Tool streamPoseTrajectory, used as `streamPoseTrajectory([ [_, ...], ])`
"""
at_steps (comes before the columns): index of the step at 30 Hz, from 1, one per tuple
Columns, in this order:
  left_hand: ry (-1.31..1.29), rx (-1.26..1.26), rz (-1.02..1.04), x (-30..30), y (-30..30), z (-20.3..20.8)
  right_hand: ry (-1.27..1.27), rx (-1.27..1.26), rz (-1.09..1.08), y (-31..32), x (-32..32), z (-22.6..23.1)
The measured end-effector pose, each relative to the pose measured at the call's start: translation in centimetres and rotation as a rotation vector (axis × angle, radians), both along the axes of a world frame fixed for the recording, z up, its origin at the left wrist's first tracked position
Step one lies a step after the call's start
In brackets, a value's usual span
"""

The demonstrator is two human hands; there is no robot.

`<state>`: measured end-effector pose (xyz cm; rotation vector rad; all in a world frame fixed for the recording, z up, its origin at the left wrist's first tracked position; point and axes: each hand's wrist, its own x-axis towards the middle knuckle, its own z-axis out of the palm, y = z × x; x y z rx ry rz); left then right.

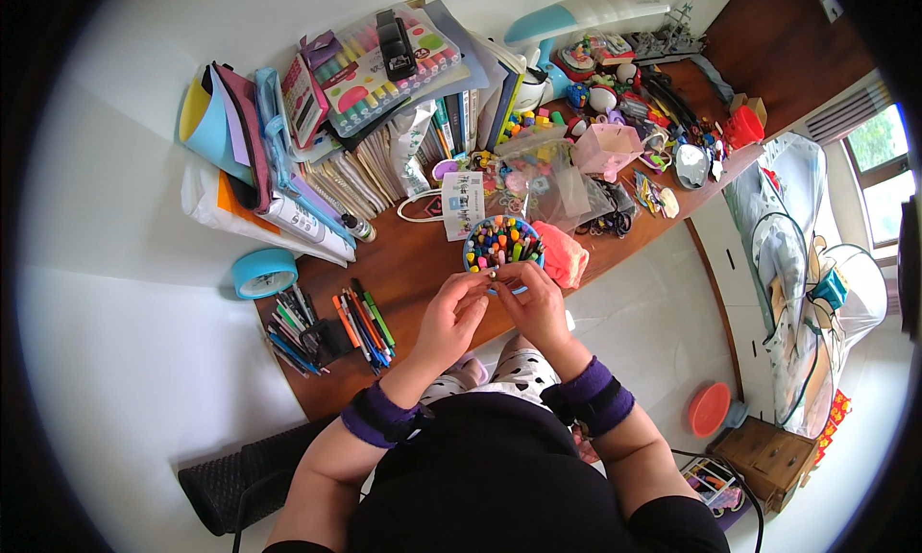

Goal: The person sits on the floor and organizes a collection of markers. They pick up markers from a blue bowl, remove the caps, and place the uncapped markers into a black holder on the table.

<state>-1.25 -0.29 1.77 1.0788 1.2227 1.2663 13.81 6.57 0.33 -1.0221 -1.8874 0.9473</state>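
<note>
At the desk's front edge, a round blue basket (469, 255) stands packed with colourful markers (501, 238). My left hand (453, 313) and my right hand (538, 308) meet just over its near rim, fingertips pinched together. Between them is a small pale thing (493, 275) with a dark spot, too small to name. Right of the basket, close to my right hand, lies a crumpled coral cloth (562, 253). To the left, pens and markers (363, 323) lie in a row beside a black holder (328, 340) and another bunch of pens (293, 332).
Books and folders (360, 174) line the back of the wooden desk (403, 255), with a marker case (384, 68) on top. A white and blue lamp (576, 17), plastic bags (557, 183), a pink paper box (607, 148) and a blue tape roll (265, 273) stand around.
</note>
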Motion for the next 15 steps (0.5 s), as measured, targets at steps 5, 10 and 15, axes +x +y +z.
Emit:
streamPoseTrajectory([
  [5, 0.042, -0.061, -0.036, 0.0, 0.1, -1.8, -0.025, -0.018, -0.008, 0.1, 0.4, -1.6],
  [10, 0.090, -0.091, -0.023, 0.1, -0.3, -3.2, -0.057, -0.043, -0.007, -0.1, 0.5, -2.7],
  [15, 0.099, -0.079, -0.001, 0.0, -0.5, -3.6, -0.050, -0.046, -0.003, 0.1, 0.2, -3.2],
])
